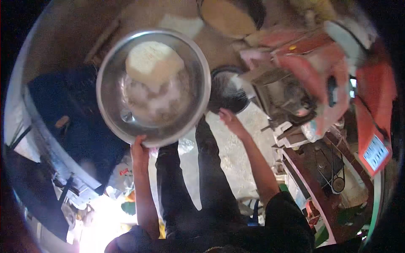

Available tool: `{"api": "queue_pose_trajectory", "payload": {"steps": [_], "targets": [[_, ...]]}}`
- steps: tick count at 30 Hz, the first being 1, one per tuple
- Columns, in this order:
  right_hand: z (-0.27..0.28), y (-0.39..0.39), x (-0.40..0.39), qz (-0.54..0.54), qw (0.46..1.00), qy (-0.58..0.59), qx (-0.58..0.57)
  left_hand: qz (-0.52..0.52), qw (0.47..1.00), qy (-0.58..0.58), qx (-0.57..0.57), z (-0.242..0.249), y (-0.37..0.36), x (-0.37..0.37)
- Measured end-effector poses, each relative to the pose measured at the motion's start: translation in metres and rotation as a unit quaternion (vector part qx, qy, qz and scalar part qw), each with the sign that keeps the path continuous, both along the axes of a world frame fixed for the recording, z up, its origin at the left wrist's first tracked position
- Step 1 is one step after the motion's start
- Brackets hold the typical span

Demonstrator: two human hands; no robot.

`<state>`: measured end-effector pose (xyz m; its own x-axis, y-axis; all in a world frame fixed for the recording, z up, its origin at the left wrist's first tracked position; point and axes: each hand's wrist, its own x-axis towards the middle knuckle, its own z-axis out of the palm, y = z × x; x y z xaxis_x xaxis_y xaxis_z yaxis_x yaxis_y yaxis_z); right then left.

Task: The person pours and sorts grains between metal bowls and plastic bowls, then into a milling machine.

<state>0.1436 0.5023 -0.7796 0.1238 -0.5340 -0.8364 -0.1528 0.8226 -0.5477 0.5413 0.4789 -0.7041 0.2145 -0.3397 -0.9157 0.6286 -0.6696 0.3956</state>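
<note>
A wide, shiny metal basin [110,114] is tilted in front of me, its inside facing my view. In it lies a pale, powdery or grainy heap [154,59], with a thinner dusty layer on the bottom. My left hand [139,147] grips the near rim, fingers hooked over the edge. To the right of the basin, my right hand [228,119] is off the rim, its fingers loosely apart and slightly blurred. Just beyond it stands a dark bucket [228,92], partly covered by the machine's edge.
A machine with red panels [312,67] and a boxy metal outlet stands at right. Below it are a belt and pulley [338,184]. Another round container with tan contents [228,17] sits at the far side. Dark blue cloth [63,109] lies at left; a bright light glares lower left.
</note>
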Motion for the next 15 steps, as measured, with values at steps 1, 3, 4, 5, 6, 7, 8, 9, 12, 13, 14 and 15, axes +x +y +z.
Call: {"api": "queue_pose_trajectory", "payload": {"steps": [1, 3, 4, 5, 6, 7, 8, 9, 12, 13, 14, 15], "targets": [[0.035, -0.006, 0.010, -0.039, 0.998, -0.039, -0.013, -0.020, 1.000, 0.007, -0.005, 0.019, -0.002, -0.002], [0.111, -0.027, 0.028, -0.117, 0.986, -0.115, -0.013, -0.053, 0.997, -0.004, -0.049, 0.064, -0.016, -0.016], [0.155, -0.037, 0.041, -0.157, 0.976, -0.153, 0.002, -0.085, 0.994, -0.026, -0.069, 0.090, -0.023, -0.023], [0.192, -0.040, 0.052, -0.214, 0.955, -0.206, -0.017, -0.088, 0.992, -0.018, -0.091, 0.120, -0.032, -0.030], [0.218, -0.038, 0.059, -0.268, 0.924, -0.273, -0.014, -0.073, 0.992, -0.009, -0.103, 0.153, -0.041, -0.039], [0.249, -0.042, 0.068, -0.318, 0.901, -0.293, -0.031, -0.058, 0.992, 0.000, -0.113, 0.180, -0.046, -0.041], [0.278, -0.039, 0.081, -0.369, 0.874, -0.314, -0.043, -0.060, 0.990, 0.005, -0.129, 0.200, -0.044, -0.035], [0.298, -0.038, 0.091, -0.361, 0.875, -0.316, -0.063, -0.095, 0.988, 0.027, -0.119, 0.215, -0.043, -0.029], [0.350, -0.036, 0.113, -0.309, 0.940, -0.083, -0.116, -0.232, 0.961, 0.007, -0.153, 0.283, -0.049, -0.012], [0.367, -0.033, 0.121, -0.344, 0.922, -0.085, -0.157, -0.262, 0.950, -0.040, -0.163, 0.288, -0.048, -0.004], [0.383, -0.027, 0.126, -0.369, 0.909, -0.078, -0.176, -0.285, 0.940, -0.087, -0.169, 0.292, -0.047, 0.002], [0.399, -0.025, 0.135, -0.389, 0.899, -0.070, -0.190, -0.248, 0.947, -0.059, -0.198, 0.316, -0.050, 0.004]]}}
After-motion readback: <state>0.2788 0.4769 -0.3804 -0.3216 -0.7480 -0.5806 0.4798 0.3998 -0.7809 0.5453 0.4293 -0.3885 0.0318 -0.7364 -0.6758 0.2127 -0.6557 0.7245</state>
